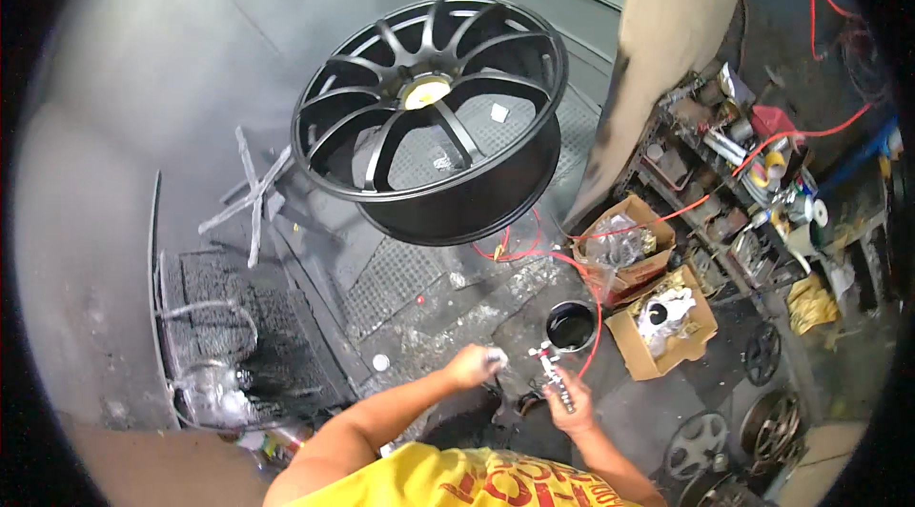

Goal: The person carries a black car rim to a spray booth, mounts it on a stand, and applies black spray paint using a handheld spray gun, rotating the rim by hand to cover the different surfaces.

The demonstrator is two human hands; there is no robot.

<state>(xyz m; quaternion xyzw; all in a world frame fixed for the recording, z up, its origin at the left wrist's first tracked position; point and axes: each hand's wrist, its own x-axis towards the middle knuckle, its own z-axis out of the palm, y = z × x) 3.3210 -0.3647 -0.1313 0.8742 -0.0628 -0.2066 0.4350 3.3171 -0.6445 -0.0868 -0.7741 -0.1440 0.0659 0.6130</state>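
My right hand (572, 407) is closed around the handle of a small metal spray gun (551, 366), held low in front of my body. A red hose (598, 316) runs down to that hand. Just left of it, my left hand (469, 367) is closed, with a small pale grey thing (495, 358) at its fingertips that I cannot make out. Ahead of both hands and apart from them, a dark grey multi-spoke car wheel rim (460, 188) is held up at a tilt, its centre covered in pale yellow. What supports the rim is hidden.
A bucket of dark liquid (572, 324) stands beyond the spray gun. Two open cardboard boxes (701, 340) and a cluttered shelf (705, 212) line the right. More wheels (698, 443) lie at lower right. A star-shaped stand (255, 191) and a dark filter panel (257, 316) are left.
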